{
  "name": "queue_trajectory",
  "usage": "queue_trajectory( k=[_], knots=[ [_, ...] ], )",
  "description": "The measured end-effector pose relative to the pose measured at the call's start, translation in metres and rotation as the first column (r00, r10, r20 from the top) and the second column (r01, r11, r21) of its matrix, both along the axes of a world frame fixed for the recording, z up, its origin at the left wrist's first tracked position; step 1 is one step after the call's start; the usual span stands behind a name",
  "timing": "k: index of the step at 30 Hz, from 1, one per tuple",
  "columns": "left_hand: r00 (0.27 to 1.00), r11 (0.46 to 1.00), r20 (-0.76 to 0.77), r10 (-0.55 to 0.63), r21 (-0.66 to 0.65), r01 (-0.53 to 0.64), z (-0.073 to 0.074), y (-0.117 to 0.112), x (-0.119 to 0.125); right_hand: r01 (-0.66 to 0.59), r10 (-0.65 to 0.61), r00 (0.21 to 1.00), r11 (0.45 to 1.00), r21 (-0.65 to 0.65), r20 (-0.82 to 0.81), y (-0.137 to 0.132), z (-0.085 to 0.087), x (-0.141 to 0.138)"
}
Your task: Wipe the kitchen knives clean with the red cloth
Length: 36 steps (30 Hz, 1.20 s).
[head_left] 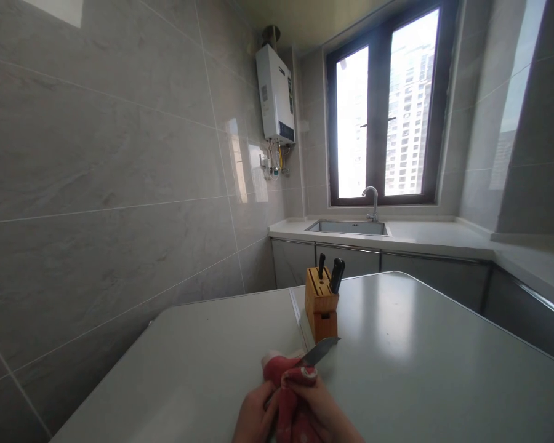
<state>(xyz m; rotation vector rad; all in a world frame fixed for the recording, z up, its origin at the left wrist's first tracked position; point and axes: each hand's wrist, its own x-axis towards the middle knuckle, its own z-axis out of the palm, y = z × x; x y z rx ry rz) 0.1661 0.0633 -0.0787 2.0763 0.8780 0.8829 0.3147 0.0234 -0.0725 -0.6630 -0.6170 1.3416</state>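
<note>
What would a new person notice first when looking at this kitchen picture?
The eye goes first to the knife, its blade sticking out of a red cloth between the left hand and right hand at the bottom. Just beyond, a wooden knife block stands on the table. Far ahead, a bright window rises above the sink.

A wooden knife block (321, 306) stands on the worktop (425, 344) in front of me. Past it I see a metal sink (348, 227), a bent tap (373, 203), a big window (383, 111) and a white water heater (276, 94).
</note>
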Motion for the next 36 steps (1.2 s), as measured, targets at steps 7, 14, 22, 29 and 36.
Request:
queue_trajectory(
  k=[7,14,22,29,36],
  knots=[
    [0.999,1.000,0.029,-0.029,-0.002,0.029,0.009,-0.004,0.003,-0.009,-0.006,0.980,0.997,-0.075,-0.197,0.003,-0.008,0.005],
    [0.998,0.999,0.034,-0.053,0.000,0.053,0.007,-0.006,0.004,-0.004,-0.018,0.973,0.995,-0.096,-0.230,0.006,-0.003,0.000],
    [1.000,0.999,0.029,0.008,-0.034,-0.007,0.000,-0.002,0.002,-0.010,0.005,0.979,1.000,-0.024,-0.202,0.004,-0.002,0.005],
    [0.997,0.997,0.060,0.044,-0.074,-0.040,0.004,-0.005,0.001,-0.064,0.060,0.988,0.998,-0.019,-0.144,0.001,-0.003,0.002],
    [0.999,0.997,0.030,0.044,-0.065,-0.042,0.000,-0.005,0.001,-0.019,0.025,0.985,0.999,-0.033,0.172,-0.005,-0.002,0.002]
  ],
)
